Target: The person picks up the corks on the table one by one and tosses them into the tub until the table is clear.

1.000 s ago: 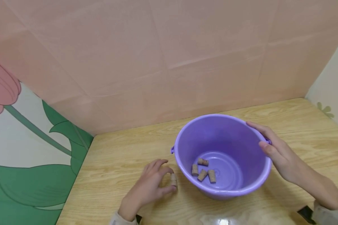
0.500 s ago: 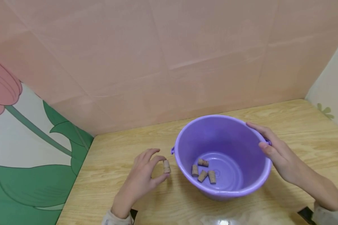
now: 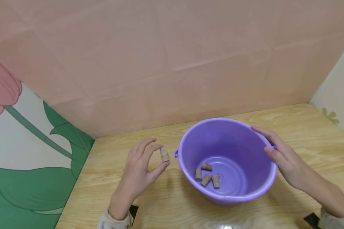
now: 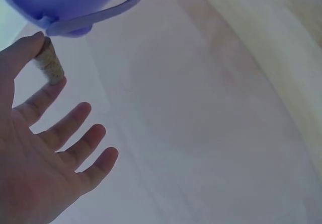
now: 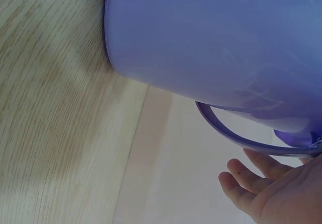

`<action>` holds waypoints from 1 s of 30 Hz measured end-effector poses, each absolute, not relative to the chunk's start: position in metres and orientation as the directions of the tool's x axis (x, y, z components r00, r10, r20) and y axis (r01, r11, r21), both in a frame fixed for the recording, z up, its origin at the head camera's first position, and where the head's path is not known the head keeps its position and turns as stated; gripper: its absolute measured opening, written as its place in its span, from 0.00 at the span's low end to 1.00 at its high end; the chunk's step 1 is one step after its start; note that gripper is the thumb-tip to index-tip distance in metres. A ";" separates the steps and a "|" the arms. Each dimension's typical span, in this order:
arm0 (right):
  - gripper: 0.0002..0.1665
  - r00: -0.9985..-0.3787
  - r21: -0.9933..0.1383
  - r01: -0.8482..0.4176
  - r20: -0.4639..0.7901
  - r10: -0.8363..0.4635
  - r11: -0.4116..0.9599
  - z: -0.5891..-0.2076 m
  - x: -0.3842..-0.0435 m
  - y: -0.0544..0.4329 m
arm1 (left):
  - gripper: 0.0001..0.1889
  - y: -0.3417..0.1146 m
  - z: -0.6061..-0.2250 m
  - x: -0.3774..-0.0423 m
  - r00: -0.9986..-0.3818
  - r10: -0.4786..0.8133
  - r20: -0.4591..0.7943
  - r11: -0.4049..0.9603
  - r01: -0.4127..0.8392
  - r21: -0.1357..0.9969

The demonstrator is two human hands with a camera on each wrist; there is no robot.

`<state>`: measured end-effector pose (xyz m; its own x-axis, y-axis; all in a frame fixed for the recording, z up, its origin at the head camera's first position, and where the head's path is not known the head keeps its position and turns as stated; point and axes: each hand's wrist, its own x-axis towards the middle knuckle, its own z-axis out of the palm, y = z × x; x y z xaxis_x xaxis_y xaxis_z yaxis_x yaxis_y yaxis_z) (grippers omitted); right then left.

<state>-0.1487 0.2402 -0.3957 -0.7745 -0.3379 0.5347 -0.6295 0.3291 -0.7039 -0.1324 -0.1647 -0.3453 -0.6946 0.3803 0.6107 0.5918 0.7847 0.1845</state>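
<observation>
My left hand [image 3: 137,171] pinches a tapered cork [image 3: 164,154] between thumb and index finger, raised above the table left of the purple bucket [image 3: 229,198]. The left wrist view shows the same cork [image 4: 49,60] between the two fingertips, its other fingers spread apart. Several corks [image 3: 206,180] lie on the bucket's bottom, toward its left side. At the bucket's right rim, my right hand [image 3: 286,159] holds the edge with thumb and fingers by the handle joint. In the right wrist view, the fingers of the right hand [image 5: 271,186] lie beside the handle [image 5: 236,133].
The bucket stands upright on a wood-grain table [image 3: 103,178]. Behind it rises a pink covered wall [image 3: 160,63]. A panel with a painted tulip [image 3: 1,82] borders the left, and a pale wall [image 3: 341,86] the right.
My left hand has lifted the cork off the table and moved it up and leftward, away from the bucket. The right hand and bucket stay in place.
</observation>
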 end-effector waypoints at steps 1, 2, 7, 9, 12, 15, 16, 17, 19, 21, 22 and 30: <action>0.31 -0.777 -0.707 -0.626 0.531 -0.338 0.328 -0.396 -0.149 0.241 | 0.25 -0.163 -0.343 -0.132 -0.691 0.379 0.616 0.780 0.596 0.189; 0.31 -0.779 -0.710 -0.624 0.529 -0.337 0.327 -0.397 -0.149 0.241 | 0.25 -0.162 -0.341 -0.132 -0.685 0.379 0.622 0.776 0.602 0.189; 0.31 -0.791 -0.723 -0.607 0.512 -0.335 0.330 -0.400 -0.150 0.247 | 0.26 -0.148 -0.329 -0.133 -0.673 0.399 0.623 0.752 0.629 0.197; 0.31 -0.798 -0.728 -0.598 0.504 -0.330 0.335 -0.400 -0.150 0.251 | 0.26 -0.139 -0.326 -0.134 -0.659 0.421 0.623 0.738 0.648 0.187; 0.30 -0.809 -0.740 -0.584 0.494 -0.320 0.333 -0.403 -0.151 0.259 | 0.26 -0.126 -0.323 -0.137 -0.640 0.459 0.617 0.718 0.676 0.167; 0.30 -0.815 -0.748 -0.576 0.490 -0.310 0.330 -0.408 -0.152 0.269 | 0.26 -0.111 -0.321 -0.140 -0.628 0.489 0.605 0.705 0.693 0.151; 0.30 -0.817 -0.751 -0.573 0.489 -0.306 0.329 -0.409 -0.152 0.273 | 0.26 -0.107 -0.321 -0.141 -0.626 0.497 0.601 0.702 0.697 0.146; 0.30 -0.819 -0.751 -0.570 0.488 -0.303 0.332 -0.410 -0.152 0.276 | 0.26 -0.102 -0.320 -0.142 -0.625 0.505 0.595 0.698 0.701 0.143; 0.30 -0.828 -0.759 -0.558 0.480 -0.291 0.335 -0.409 -0.151 0.283 | 0.25 -0.092 -0.320 -0.144 -0.620 0.521 0.587 0.692 0.709 0.135; 0.30 -0.838 -0.769 -0.543 0.470 -0.278 0.336 -0.407 -0.147 0.288 | 0.25 -0.083 -0.319 -0.147 -0.614 0.540 0.576 0.679 0.722 0.132; 0.30 -0.841 -0.773 -0.538 0.467 -0.272 0.337 -0.406 -0.145 0.289 | 0.25 -0.079 -0.319 -0.148 -0.613 0.548 0.569 0.673 0.727 0.134; 0.30 -0.834 -0.773 -0.548 0.475 -0.279 0.322 -0.393 -0.138 0.288 | 0.25 -0.069 -0.321 -0.151 -0.643 0.558 0.524 0.661 0.727 0.187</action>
<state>-0.1375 0.2876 -0.3925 -0.8345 -0.2790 0.4752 -0.5475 0.3217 -0.7725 -0.1509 -0.0688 -0.3210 -0.6428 0.5584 0.5244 0.7268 0.6610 0.1869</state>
